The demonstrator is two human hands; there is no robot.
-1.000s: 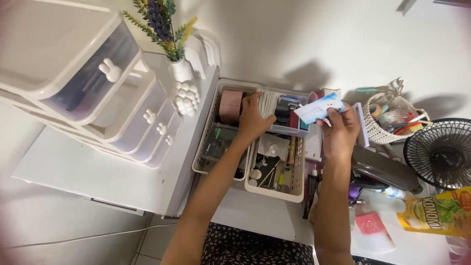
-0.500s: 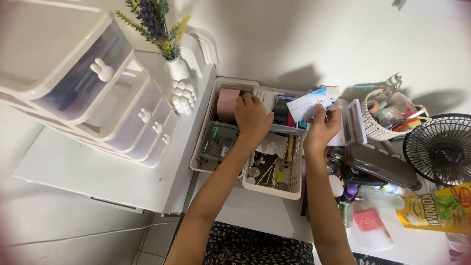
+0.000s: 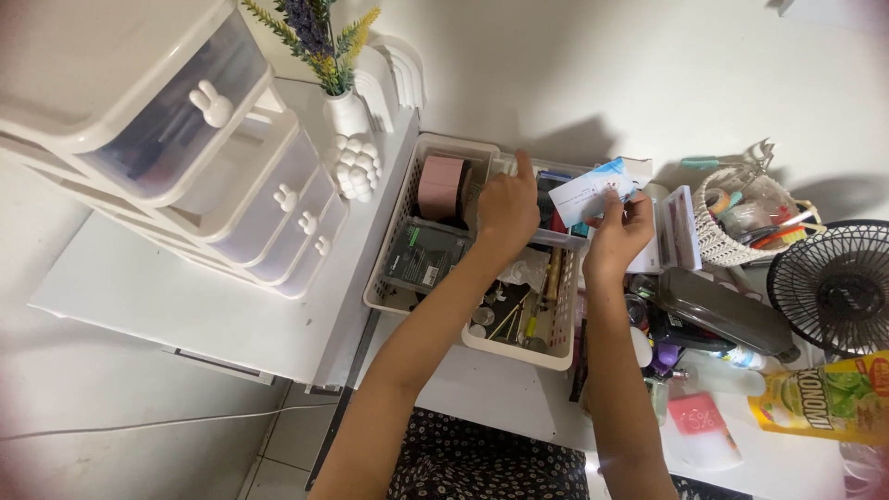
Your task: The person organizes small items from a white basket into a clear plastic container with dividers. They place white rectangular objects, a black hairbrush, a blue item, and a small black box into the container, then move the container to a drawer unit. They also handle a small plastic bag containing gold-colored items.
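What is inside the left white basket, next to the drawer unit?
In the left white basket a pink roll stands at the far end and a dark flat packet lies nearer. The left hand reaches over its right edge, so what lies beneath it is hidden.
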